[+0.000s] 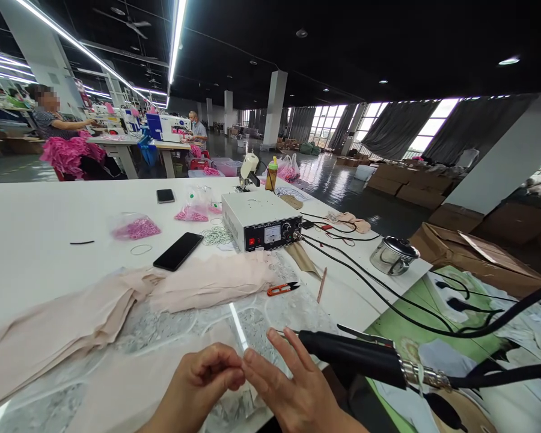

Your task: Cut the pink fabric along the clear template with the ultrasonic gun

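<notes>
My left hand (202, 385) is low in the middle, its thumb and fingertips pinched together. Anything between them is too small to make out. Touching or nearly touching that pinch are the fingers of my right hand (293, 385), which are stretched out and apart, with the thumb hidden. Just right of it lies a black cylindrical handheld tool (356, 355) with a lever and a thick cable. Under and left of my hands, pale pink fabric (117, 385) lies on a clear-covered grey marbled sheet (162, 328). More pale pink pieces (211, 279) lie in stacks beyond.
Orange-handled thread snips (283, 289) lie ahead. Behind stands a white control box (261, 210), its black cables (365, 276) running right. A phone (178, 251), bags of pink bits (135, 227) and a steel pot (394, 255) stand around. Two people work at machines far left.
</notes>
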Motion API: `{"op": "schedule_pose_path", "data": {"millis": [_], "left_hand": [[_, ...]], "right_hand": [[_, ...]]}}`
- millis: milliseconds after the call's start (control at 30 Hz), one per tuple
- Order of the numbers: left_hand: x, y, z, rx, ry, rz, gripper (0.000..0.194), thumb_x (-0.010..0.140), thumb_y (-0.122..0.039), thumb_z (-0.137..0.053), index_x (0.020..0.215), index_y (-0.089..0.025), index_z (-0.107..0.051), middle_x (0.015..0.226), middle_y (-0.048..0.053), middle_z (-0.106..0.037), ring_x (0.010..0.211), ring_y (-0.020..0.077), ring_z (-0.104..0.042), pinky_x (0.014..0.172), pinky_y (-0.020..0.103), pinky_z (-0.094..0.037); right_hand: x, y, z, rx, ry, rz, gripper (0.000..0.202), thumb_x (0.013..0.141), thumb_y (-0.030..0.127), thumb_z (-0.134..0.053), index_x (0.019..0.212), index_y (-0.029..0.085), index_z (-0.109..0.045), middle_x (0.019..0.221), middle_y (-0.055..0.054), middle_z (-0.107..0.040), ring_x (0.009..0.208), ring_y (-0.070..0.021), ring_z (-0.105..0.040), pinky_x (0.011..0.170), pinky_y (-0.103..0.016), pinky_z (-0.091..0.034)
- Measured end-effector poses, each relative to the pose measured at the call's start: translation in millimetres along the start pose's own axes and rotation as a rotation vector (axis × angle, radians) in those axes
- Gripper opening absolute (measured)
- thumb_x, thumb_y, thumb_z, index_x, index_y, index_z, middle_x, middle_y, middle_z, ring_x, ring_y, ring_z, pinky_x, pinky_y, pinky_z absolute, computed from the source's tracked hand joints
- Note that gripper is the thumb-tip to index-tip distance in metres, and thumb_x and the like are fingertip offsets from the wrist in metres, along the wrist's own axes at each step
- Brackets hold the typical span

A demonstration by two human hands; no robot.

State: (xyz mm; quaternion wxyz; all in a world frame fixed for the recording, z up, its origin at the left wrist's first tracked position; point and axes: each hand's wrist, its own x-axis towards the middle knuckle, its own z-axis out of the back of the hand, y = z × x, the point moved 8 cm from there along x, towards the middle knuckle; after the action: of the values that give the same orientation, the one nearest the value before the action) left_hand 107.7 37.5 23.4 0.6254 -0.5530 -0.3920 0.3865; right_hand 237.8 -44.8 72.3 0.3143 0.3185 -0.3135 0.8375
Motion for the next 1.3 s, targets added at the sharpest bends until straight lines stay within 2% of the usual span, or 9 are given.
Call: {"op": "schedule_pose_path", "data": {"millis": [167, 333, 467, 733, 900, 967, 1100, 1200, 1300], "left_hand": [[-0.5, -0.2, -0.9, 0.025, 0.026, -0.009, 0.013, 0.078, -0.029, -0.069, 0.068, -0.02, -0.068, 0.062, 0.0, -0.071, 0.059, 0.0149, -0.065, 0.058, 0.02, -0.052], [-2.4, -2.6, -2.0, 0.038, 0.053, 0.003, 0.019, 0.082, -0.038, -0.07, 0.076, -0.02, -0.069, 0.065, 0.001, -0.072, 0.06, 0.0169, -0.068, 0.059, 0.022, -0.054], [-2.2, -5.0, -1.7, 0.051, 0.09, 0.012, 0.021, 0.082, -0.04, -0.071, 0.076, -0.019, -0.07, 0.064, 0.002, -0.072, 0.06, 0.0172, -0.067, 0.059, 0.023, -0.055], [-2.2, -0.6, -6.9, 0.073, 0.21, 0.045, 0.032, 0.088, -0.046, -0.065, 0.071, -0.019, -0.063, 0.061, 0.0, -0.066, 0.058, 0.0144, -0.061, 0.058, 0.021, -0.049], [-5.4, 6.2, -15.0, 0.069, 0.297, 0.057, 0.043, 0.093, -0.057, -0.057, 0.071, -0.02, -0.055, 0.063, 0.0, -0.062, 0.06, 0.0141, -0.058, 0.059, 0.021, -0.048], [-6.8, 6.6, -17.8, 0.067, 0.315, 0.048, 0.045, 0.095, -0.059, -0.054, 0.073, -0.02, -0.054, 0.065, 0.0, -0.062, 0.061, 0.014, -0.058, 0.06, 0.021, -0.048], [-9.2, 4.4, -20.1, 0.077, 0.299, -0.002, 0.047, 0.097, -0.062, -0.049, 0.08, -0.019, -0.057, 0.071, 0.001, -0.063, 0.063, 0.0145, -0.059, 0.061, 0.022, -0.05], [-8.7, 2.0, -16.7, 0.1, 0.24, -0.037, 0.048, 0.098, -0.062, -0.048, 0.081, -0.019, -0.059, 0.072, 0.003, -0.065, 0.063, 0.0152, -0.061, 0.059, 0.022, -0.053], [-6.2, -2.2, -10.7, 0.149, 0.177, -0.075, 0.036, 0.1, -0.05, -0.05, 0.09, -0.018, -0.064, 0.073, 0.003, -0.069, 0.062, 0.0145, -0.065, 0.058, 0.021, -0.055]], "right_hand": [[1.8, -1.0, 1.5, 0.004, -0.002, 0.006, 0.036, 0.096, 0.016, -0.049, 0.127, 0.021, -0.069, 0.167, 0.001, -0.025, 0.153, -0.0326, -0.026, 0.125, -0.049, -0.024], [1.8, -0.2, 2.9, -0.002, 0.006, 0.046, 0.033, 0.096, 0.02, -0.053, 0.125, 0.021, -0.069, 0.167, -0.002, -0.027, 0.151, -0.0349, -0.028, 0.124, -0.051, -0.027], [3.9, -1.4, 5.9, 0.033, 0.031, 0.059, 0.033, 0.097, 0.02, -0.053, 0.126, 0.022, -0.069, 0.167, 0.0, -0.026, 0.151, -0.0319, -0.029, 0.123, -0.05, -0.031], [10.3, -1.3, 10.3, 0.108, 0.1, 0.078, 0.031, 0.097, 0.014, -0.052, 0.119, 0.021, -0.072, 0.167, 0.008, -0.021, 0.154, -0.027, -0.021, 0.127, -0.046, -0.023], [9.4, 0.3, 8.3, 0.148, 0.15, 0.075, 0.038, 0.098, 0.011, -0.048, 0.13, 0.021, -0.065, 0.161, 0.007, -0.039, 0.154, -0.0185, -0.021, 0.128, -0.041, -0.023], [8.9, 0.3, 8.2, 0.143, 0.149, 0.08, 0.037, 0.098, 0.011, -0.049, 0.129, 0.022, -0.067, 0.161, 0.008, -0.038, 0.154, -0.0192, -0.021, 0.128, -0.041, -0.022], [8.1, -3.5, 11.4, 0.132, 0.111, 0.075, 0.034, 0.099, 0.013, -0.047, 0.12, 0.022, -0.072, 0.167, 0.009, -0.023, 0.155, -0.026, -0.02, 0.128, -0.046, -0.018], [5.4, -6.8, 10.9, 0.116, 0.129, 0.071, 0.038, 0.101, 0.016, -0.042, 0.129, 0.023, -0.068, 0.167, 0.007, -0.023, 0.154, -0.0269, -0.022, 0.127, -0.046, -0.02], [2.1, -8.9, 10.1, 0.095, 0.144, 0.067, 0.04, 0.101, 0.017, -0.043, 0.135, 0.024, -0.063, 0.167, 0.005, -0.024, 0.153, -0.0274, -0.026, 0.126, -0.047, -0.023]]}}
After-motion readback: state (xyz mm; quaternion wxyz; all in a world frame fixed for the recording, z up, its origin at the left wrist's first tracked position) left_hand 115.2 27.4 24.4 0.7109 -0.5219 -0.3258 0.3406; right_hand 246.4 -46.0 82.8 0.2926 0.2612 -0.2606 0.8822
